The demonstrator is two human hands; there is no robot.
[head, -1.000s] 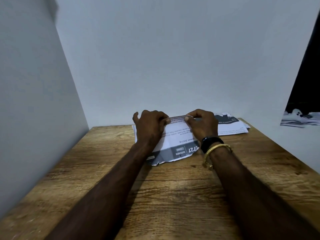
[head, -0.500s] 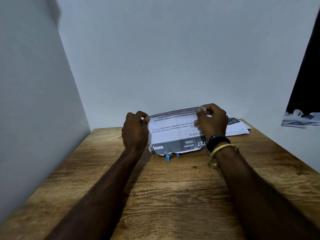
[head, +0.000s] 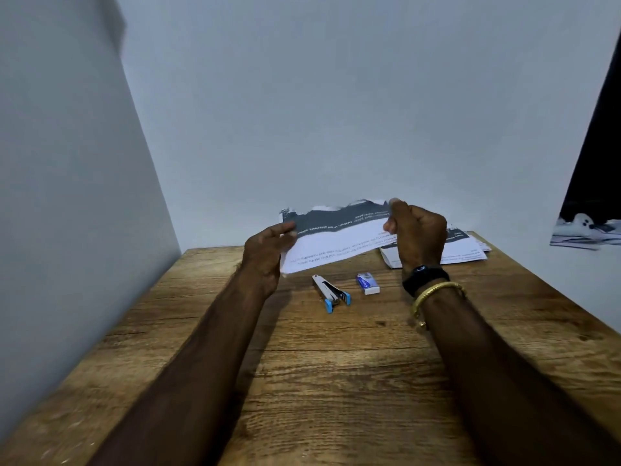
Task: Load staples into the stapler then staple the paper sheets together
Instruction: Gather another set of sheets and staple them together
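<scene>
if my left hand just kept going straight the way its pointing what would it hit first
The left hand points forward and up, its fingers already at the raised paper sheet. Past that, probably the back wall, though depth is unclear.

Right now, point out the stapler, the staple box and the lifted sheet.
stapler [head: 331, 292]: head view, middle of its body.
staple box [head: 368, 283]: head view, top face.
lifted sheet [head: 336, 238]: head view, white middle area.

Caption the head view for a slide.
Both hands lift a printed sheet above the stapler and staple box.
</scene>
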